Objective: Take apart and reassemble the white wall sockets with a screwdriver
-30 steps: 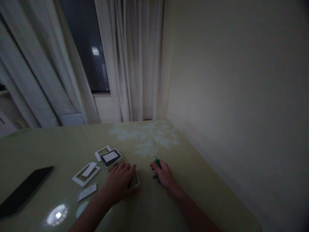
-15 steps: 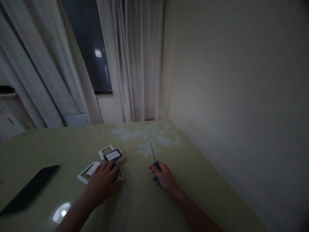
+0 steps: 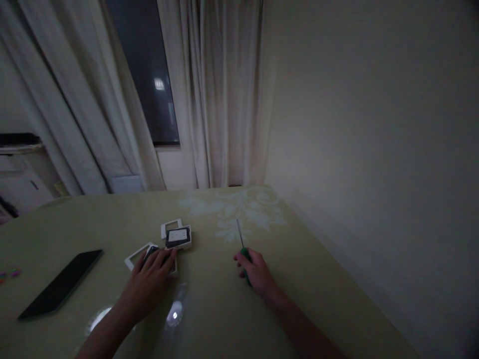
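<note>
My right hand [image 3: 257,271] is closed around the green handle of a screwdriver [image 3: 240,234], whose thin metal shaft points away from me above the table. My left hand [image 3: 149,281] curls over a wall socket in a white box [image 3: 173,267], mostly hidden under the fingers. A dark part [image 3: 150,253] shows above its fingers, beside a white cover frame [image 3: 132,259]. Just beyond the fingertips lies a second wall socket [image 3: 178,237] with a white face and dark surround, in a white box. Another white cover frame [image 3: 164,229] lies behind it.
A black tablet-like slab [image 3: 62,284] lies on the table [image 3: 213,309] at left. Small coloured bits [image 3: 14,273] are at the far left. The wall [image 3: 355,174] borders the table's right side, and curtains [image 3: 213,99] hang behind it.
My left hand has shifted left with the covered socket box, and the farther socket has turned slightly. The view has swung a little left. My right hand keeps its hold on the screwdriver.
</note>
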A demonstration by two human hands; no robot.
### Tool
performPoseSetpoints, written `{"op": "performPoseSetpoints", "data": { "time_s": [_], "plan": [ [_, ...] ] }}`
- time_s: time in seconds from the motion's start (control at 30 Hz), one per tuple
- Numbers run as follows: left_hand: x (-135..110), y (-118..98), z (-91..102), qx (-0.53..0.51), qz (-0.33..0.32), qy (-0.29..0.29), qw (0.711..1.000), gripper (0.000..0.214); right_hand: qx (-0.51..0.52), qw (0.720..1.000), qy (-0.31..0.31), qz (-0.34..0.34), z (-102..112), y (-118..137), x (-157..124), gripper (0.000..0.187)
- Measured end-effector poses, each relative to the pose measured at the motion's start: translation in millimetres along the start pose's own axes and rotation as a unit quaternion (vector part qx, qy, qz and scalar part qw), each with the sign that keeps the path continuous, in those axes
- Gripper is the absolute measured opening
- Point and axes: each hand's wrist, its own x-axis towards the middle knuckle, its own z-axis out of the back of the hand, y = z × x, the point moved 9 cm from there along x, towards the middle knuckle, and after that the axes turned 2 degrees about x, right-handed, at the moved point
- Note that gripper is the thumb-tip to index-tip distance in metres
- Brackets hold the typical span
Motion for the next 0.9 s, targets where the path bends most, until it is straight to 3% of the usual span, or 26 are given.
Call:
{"op": "performPoseSetpoints", "data": {
  "time_s": [0.17,0.27,0.33,0.4,0.47,0.53,0.63,0.77,0.9],
  "plan": [
    [-3,14,-13.3,0.018,0.019,0.004,1.000,0.056,0.002,1.000,0.011,-0.007,-8,-4,-1,0.043],
    [-5,1,-6.5,0.008,0.031,-0.039,0.999,0.058,0.016,1.000,0.010,-0.002,-13,-4,-1,0.047],
    [-6,-24,7.3,-0.021,0.035,-0.093,0.995,0.060,0.030,0.999,0.014,-0.001,-17,-4,-1,0.052],
    [-5,-69,18.2,-0.087,-0.017,-0.116,0.989,0.065,0.046,0.999,0.022,-0.001,-22,-4,-1,0.056],
    [0,-115,21.4,-0.177,-0.069,-0.092,0.977,0.073,0.064,0.997,0.031,0.000,-26,-4,-2,0.059],
    [7,-159,17.2,-0.264,-0.119,-0.033,0.957,0.080,0.085,0.996,0.028,0.007,-26,-2,-4,0.058],
    [19,-194,12.0,-0.362,-0.123,0.012,0.924,0.088,0.120,0.993,0.002,0.015,-18,0,-7,0.055],
    [30,-197,9.1,-0.471,-0.072,0.008,0.879,0.081,0.157,0.987,-0.018,0.000,-12,-4,-7,0.058],
    [28,-190,15.7,-0.576,-0.064,-0.016,0.815,0.078,0.163,0.987,-0.009,0.005,-16,-2,-8,0.061]
  ]
}}
